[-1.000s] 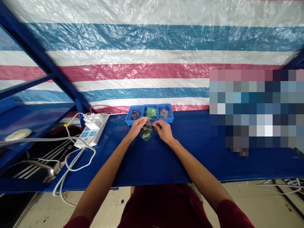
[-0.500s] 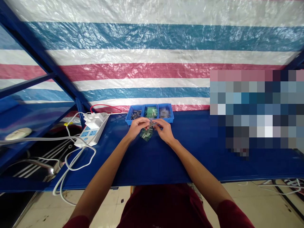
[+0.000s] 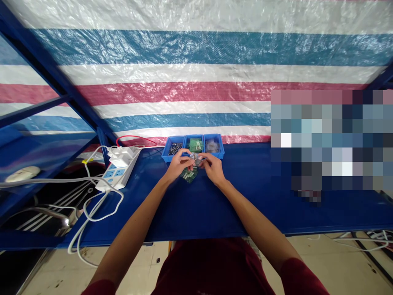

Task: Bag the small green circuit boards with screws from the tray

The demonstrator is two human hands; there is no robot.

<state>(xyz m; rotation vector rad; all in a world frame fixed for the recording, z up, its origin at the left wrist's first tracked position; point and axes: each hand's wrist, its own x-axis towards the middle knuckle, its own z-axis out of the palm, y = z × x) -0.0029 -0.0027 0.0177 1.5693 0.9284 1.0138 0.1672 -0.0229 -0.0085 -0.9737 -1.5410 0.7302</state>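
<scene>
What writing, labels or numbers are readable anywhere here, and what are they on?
No text can be read.
White power strip: any markings too small.
Green boards in the blue tray: too small.
Clear packet between the left hand and right hand: too blurred.
Pixelated patch at right: hidden.

Striped tarp (image 3: 196,82) as back wall — white, teal, red bands. Blue counter (image 3: 199,209), blue metal frame (image 3: 61,88) at left — pale floor (image 3: 331,266) below.
</scene>
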